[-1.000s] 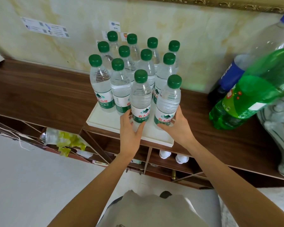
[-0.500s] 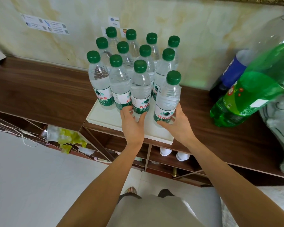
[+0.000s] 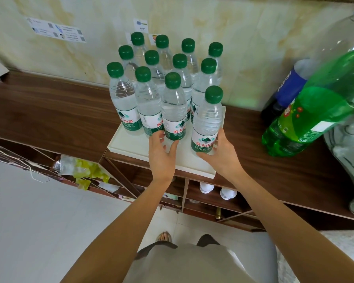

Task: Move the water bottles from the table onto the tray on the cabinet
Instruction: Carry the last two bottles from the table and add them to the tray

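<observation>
Both hands have loosened since a moment ago: left hand (image 3: 161,154) fingers spread around the front-middle bottle (image 3: 173,111), right hand (image 3: 219,154) fingers curl round the front-right bottle (image 3: 207,121), both bottles upright on the tray (image 3: 135,145) on the cabinet (image 3: 49,111).

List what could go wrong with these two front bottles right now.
1. The bottle by the right hand stands at the front right of the tray, forward of the pack; a nudge as the hand leaves could tip it.
2. The left hand touches a bottle packed against its neighbours; a push could knock several over.
3. The green soda bottle stands close by, exposed to an elbow.
</observation>
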`<state>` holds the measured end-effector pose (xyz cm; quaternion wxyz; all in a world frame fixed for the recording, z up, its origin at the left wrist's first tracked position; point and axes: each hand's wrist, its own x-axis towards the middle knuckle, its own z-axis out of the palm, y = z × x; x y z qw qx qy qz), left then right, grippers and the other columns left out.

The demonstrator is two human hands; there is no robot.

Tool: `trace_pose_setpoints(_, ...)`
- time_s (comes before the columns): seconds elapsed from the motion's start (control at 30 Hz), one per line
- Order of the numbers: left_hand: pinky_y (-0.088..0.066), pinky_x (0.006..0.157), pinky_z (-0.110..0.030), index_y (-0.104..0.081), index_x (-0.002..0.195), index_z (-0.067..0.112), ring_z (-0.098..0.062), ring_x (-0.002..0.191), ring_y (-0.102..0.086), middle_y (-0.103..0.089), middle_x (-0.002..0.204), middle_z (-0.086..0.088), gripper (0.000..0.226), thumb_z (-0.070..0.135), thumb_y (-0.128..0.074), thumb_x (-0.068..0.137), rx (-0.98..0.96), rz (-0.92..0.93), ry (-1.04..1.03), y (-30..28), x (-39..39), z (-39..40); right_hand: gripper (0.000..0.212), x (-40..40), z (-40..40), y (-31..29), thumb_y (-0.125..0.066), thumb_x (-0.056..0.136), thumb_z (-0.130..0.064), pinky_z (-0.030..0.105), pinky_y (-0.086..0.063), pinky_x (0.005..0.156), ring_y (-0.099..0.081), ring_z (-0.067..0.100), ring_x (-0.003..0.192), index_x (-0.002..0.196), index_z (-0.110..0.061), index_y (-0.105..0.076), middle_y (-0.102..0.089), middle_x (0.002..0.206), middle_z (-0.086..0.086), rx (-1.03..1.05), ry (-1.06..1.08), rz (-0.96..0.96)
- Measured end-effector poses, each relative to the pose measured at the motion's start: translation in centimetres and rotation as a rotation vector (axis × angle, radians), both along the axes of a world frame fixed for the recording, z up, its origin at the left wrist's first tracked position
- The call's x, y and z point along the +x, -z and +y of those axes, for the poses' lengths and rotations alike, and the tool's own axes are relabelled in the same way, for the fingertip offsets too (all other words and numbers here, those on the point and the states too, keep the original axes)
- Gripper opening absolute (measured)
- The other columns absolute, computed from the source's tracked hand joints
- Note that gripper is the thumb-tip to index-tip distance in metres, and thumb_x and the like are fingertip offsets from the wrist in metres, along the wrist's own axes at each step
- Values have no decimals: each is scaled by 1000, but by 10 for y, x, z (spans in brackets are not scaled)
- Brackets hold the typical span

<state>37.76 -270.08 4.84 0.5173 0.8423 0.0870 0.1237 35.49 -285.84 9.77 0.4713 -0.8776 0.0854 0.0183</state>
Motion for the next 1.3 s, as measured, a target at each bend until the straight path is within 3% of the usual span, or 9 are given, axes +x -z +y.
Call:
trace_pose_setpoints(0.13,-43,102,-42,-56,128,15,-24,119,-55,-60,128,-4,51,44,-63,87,551,-26,174,8,-7,38,70,-1,0,4,-81,74,-23,29,-47,92,-61,23,114,132,-11,-43,-62,127,6,-77,17,2)
trace_pose_setpoints(0.23,-33,111,-52,-64,121,15,-28,121,-55,-63,125,-6,50,52,-57,88,758,-37,205,15,-5,52,69,3,7,3,-81,74,-22,28,-47,90,-62,24,113,131,-9,-44,-63,127,7,-81,30,1)
trace_pose_setpoints(0.37,-38,107,-51,-64,123,19,-29,120,-54,-60,127,-5,53,57,-55,87,792,20,219,13,-2,50,66,8,13,5,-81,73,-25,24,-44,84,-61,25,113,127,-9,-45,-63,126,7,-87,52,3)
trace_pose_setpoints(0.73,-44,100,-49,-67,118,21,-29,112,-56,-63,122,-3,52,59,-57,84,822,37,221,9,-1,50,63,21,18,9,-84,71,-25,41,-55,86,-65,26,104,118,-12,-44,-67,118,7,-103,138,-27)
trace_pose_setpoints(1.1,-41,102,-49,-65,120,20,-29,113,-55,-61,122,-5,53,58,-56,86,834,65,245,7,-1,50,60,18,24,16,-79,76,-27,37,-53,89,-60,24,110,121,-12,-42,-62,124,7,-65,175,-58)
trace_pose_setpoints(1.3,-44,98,-51,-68,115,17,-31,108,-57,-63,117,-6,50,56,-59,84,832,49,242,5,-3,50,51,15,30,22,-80,76,-29,32,-54,83,-58,16,101,112,-16,-45,-61,115,2,-11,269,-123)
